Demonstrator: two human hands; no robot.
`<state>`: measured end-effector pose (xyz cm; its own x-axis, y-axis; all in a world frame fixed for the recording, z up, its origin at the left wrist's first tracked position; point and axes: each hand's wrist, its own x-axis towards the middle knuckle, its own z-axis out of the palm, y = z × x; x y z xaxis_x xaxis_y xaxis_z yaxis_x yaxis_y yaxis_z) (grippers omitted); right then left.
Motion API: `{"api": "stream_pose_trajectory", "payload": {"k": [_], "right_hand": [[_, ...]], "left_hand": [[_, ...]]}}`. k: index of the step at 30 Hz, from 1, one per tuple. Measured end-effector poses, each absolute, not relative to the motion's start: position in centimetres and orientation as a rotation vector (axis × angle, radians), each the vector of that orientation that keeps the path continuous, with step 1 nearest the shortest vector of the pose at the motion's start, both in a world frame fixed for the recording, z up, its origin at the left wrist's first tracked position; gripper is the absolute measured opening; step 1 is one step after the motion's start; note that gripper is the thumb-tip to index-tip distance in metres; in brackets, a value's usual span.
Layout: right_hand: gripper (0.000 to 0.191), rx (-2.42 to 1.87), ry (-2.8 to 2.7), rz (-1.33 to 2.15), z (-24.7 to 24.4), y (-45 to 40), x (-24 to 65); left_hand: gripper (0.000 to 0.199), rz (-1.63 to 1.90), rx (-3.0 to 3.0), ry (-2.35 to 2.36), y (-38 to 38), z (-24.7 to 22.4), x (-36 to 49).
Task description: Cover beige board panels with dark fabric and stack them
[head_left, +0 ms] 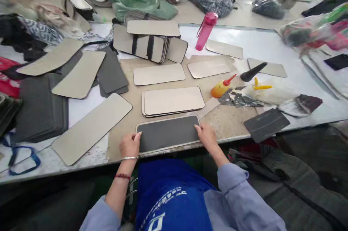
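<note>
A dark grey panel with a beige border (168,134) lies at the table's front edge. My left hand (130,145) pinches its left end between thumb and fingers. At the opposite end, my right hand (206,136) grips the upper right corner. Just behind the panel is a short stack of beige panels (174,100) with rounded corners. Two single beige panels (159,74) (208,68) lie farther back. To the left, a long beige panel (92,129) rests at a slant.
Stacked dark grey panels (40,108) and blue-framed glasses (24,160) are at the left. A yellow glue bottle (220,88), a black-handled tool (252,72) and a pink bottle (206,31) stand or lie right of centre. Bundled panels (148,46) sit behind.
</note>
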<state>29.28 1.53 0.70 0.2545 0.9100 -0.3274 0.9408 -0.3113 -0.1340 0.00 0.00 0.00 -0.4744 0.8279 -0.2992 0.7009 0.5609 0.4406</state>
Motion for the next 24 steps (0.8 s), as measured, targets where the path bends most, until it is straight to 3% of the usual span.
{"api": "stream_pose_trajectory", "payload": {"k": [17,24], "right_hand": [[0.028,2.412,1.886,-0.496,-0.3,1.4,29.9],[0.029,2.411,1.900,-0.458,-0.6,1.5,30.0]], "left_hand": [[0.015,0.599,1.352,2.418,-0.9,-0.8,-0.8],[0.023,0.703,1.920,2.111,-3.3,-0.7,2.9]]}}
